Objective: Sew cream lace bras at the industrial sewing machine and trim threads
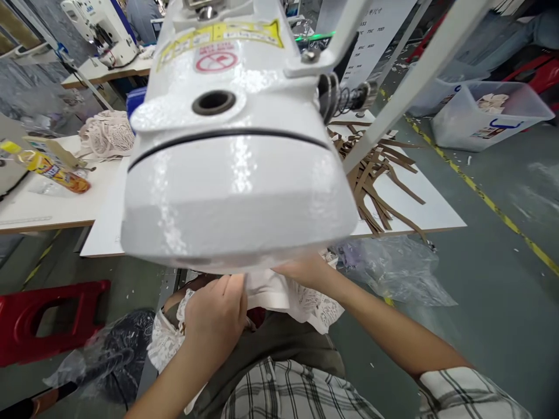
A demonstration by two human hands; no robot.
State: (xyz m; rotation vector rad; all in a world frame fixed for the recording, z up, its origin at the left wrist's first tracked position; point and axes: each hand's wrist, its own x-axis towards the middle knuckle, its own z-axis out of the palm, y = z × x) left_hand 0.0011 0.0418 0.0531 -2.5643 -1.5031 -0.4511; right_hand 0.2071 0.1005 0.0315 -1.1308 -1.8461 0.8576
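A white sewing machine head (240,198) fills the middle of the view and hides the needle area. Below its front edge, white lace fabric (321,305) with a smooth pale band (271,291) hangs over my lap. My left hand (216,314) is closed on the fabric at the left of the band, its fingers curled. On the other side, my right hand (305,270) reaches in under the machine head and touches the fabric. Its fingers are hidden behind the machine, so their grip does not show. More lace (168,343) hangs beside my left wrist.
Brown strips (375,180) lie on the white table (432,203) to the right, above a hanging clear plastic bag (393,267). A drink bottle (48,169) and a lace pile (107,134) lie left. A red stool (52,317) and a plastic bin (493,119) stand on the floor.
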